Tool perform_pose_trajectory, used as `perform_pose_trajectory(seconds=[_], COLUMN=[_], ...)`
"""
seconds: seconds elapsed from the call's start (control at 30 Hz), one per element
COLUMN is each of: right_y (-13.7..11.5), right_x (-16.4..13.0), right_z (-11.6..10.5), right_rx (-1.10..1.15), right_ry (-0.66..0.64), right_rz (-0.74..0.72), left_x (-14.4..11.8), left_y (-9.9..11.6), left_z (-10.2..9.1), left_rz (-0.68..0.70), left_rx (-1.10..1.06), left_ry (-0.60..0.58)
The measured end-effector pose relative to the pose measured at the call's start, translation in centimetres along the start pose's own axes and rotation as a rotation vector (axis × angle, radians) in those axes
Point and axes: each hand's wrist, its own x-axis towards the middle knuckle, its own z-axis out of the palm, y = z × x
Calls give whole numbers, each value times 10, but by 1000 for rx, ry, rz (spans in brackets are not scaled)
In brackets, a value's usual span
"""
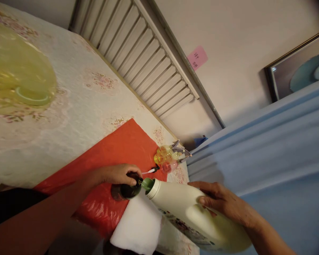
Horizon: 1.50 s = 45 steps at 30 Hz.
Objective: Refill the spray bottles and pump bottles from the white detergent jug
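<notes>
Big white plastic jug [191, 216] tipped sideways near table's right edge, green mouth touching small dark round bottle [126, 190]. Right hand [223, 202] grips jug. Left hand [117, 174] wraps dark bottle, on red plastic sheet [114, 148]. White cloth [138, 226] underneath. Yellow-pink spray bottles [168, 159] just beside, at edge. Floral tablecloth [77, 106] open toward the yellow plastic bowl [18, 74].

jug [199, 216] mouth seemingly against bottle [126, 189]

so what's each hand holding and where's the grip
The left hand grips the small dark bottle around its top. The right hand holds the big white jug by its side, tipped with its mouth toward the bottle.
</notes>
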Motion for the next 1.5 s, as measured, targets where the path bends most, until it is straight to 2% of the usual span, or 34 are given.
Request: perform_pose_trajectory(seconds=[0.37, 0.63, 0.93, 1.5], right_y=[0, -2, -2, -4], right_x=[0, 0, 1, 0], right_z=[0, -1, -1, -4], right_rx=[-9, 14, 19, -35], right_ry=[8, 4, 3, 7], right_rz=[7, 18, 10, 5], left_x=[-1, 1, -1, -1], left_y=[1, -7, 1, 0], left_z=[0, 2, 0, 1], left_rz=[-17, 4, -25, -2], left_rx=[3, -6, 1, 8], left_ry=[4, 5, 2, 10])
